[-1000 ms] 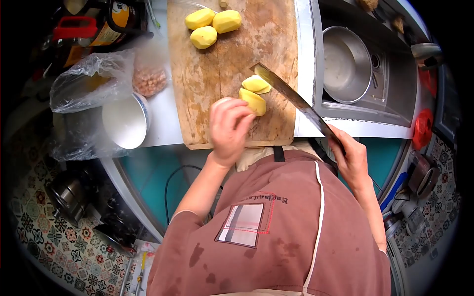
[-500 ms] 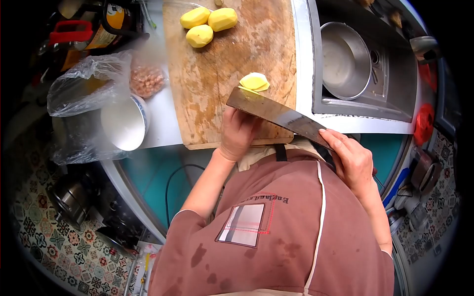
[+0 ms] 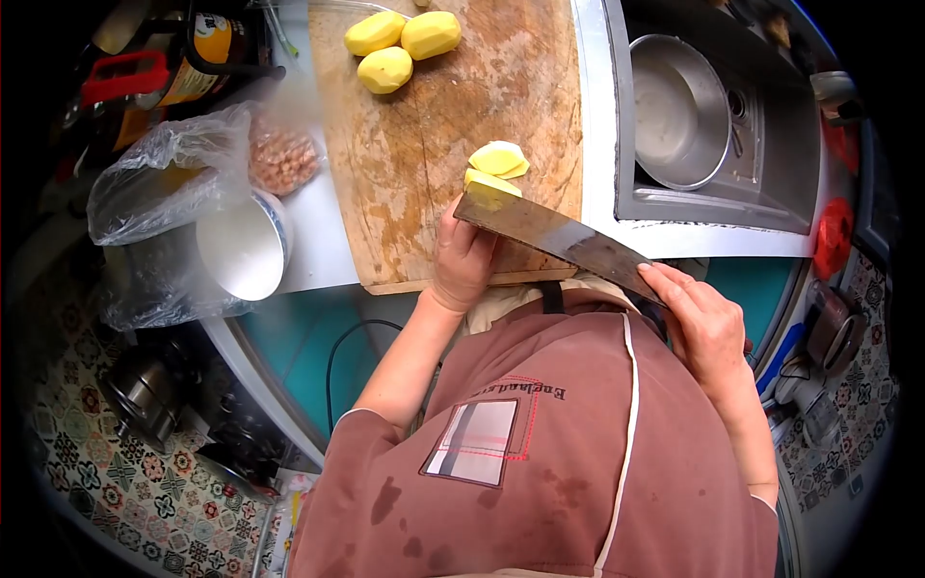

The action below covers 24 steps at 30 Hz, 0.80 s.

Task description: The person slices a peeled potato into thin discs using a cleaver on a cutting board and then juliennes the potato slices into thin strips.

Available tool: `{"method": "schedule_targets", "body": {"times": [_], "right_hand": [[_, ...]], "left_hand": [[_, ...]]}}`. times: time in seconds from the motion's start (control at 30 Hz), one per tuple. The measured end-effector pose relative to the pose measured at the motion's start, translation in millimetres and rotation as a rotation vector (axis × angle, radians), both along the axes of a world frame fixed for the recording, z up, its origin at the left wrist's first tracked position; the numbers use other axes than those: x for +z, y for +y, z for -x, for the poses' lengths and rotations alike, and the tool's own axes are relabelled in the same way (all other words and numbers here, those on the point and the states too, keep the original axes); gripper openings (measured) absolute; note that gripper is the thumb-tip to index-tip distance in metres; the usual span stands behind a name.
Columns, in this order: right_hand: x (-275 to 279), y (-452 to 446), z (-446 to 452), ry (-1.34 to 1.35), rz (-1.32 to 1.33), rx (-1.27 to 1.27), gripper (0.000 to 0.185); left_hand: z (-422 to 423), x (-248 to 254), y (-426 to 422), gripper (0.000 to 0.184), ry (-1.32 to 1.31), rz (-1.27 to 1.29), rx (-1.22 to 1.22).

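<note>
My right hand (image 3: 700, 323) is closed around the handle end of a broad kitchen knife (image 3: 559, 239), its blade slanting up to the left over the wooden cutting board (image 3: 405, 178). Just beyond the blade's tip, a cut piece of peeled potato (image 3: 493, 183) shows, partly covered by the blade. Slices of potato (image 3: 499, 158) lie against it on the far side. My left hand (image 3: 462, 260) is at the near side of the blade, fingers bent around the potato; the blade hides the fingertips and most of what they hold. Several whole peeled potatoes (image 3: 385, 69) rest farther up the board.
To the right, a metal pot (image 3: 679, 111) sits in the grey sink (image 3: 665, 204). On the left stand a white bowl (image 3: 241, 246), a clear plastic bag (image 3: 159, 178), a bag of pinkish nuts or beans (image 3: 282, 154) and dark bottles (image 3: 212, 48).
The knife blade has moved slightly toward me, and more of the cut potato piece shows beyond it. My left hand stays beside the blade. The view has shifted a little.
</note>
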State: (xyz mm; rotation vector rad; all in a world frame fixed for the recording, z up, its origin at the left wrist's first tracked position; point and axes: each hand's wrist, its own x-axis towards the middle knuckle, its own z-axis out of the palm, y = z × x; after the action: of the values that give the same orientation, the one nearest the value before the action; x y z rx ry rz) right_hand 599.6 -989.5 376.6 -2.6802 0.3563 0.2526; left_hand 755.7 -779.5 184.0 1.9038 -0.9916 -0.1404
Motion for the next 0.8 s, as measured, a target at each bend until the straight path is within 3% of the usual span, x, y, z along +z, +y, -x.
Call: {"method": "schedule_targets", "body": {"times": [0.13,0.23,0.33,0.57,0.8], "right_hand": [[3.4,-1.5,-3.5,0.021,-0.024,-0.007,0.045],[3.9,-2.4,-4.5,0.037,-0.036,-0.011,0.046],[-0.1,-2.1,-6.6,0.033,-0.050,-0.006,0.046],[-14.4,0.0,-19.4,0.023,-0.077,0.011,0.044],[-64.6,8.6,-37.9,-0.034,-0.115,0.014,0.043]], "left_hand": [[-5.9,7.3,-5.3,0.041,-0.221,0.016,-0.013],[-6.0,6.7,-4.5,0.040,-0.245,0.012,-0.027],[-3.2,8.7,-4.5,0.039,-0.144,0.017,-0.018],[-4.9,6.7,-3.8,0.039,-0.271,0.016,-0.021],[0.5,-10.7,3.2,0.037,-0.169,-0.035,-0.078]]}}
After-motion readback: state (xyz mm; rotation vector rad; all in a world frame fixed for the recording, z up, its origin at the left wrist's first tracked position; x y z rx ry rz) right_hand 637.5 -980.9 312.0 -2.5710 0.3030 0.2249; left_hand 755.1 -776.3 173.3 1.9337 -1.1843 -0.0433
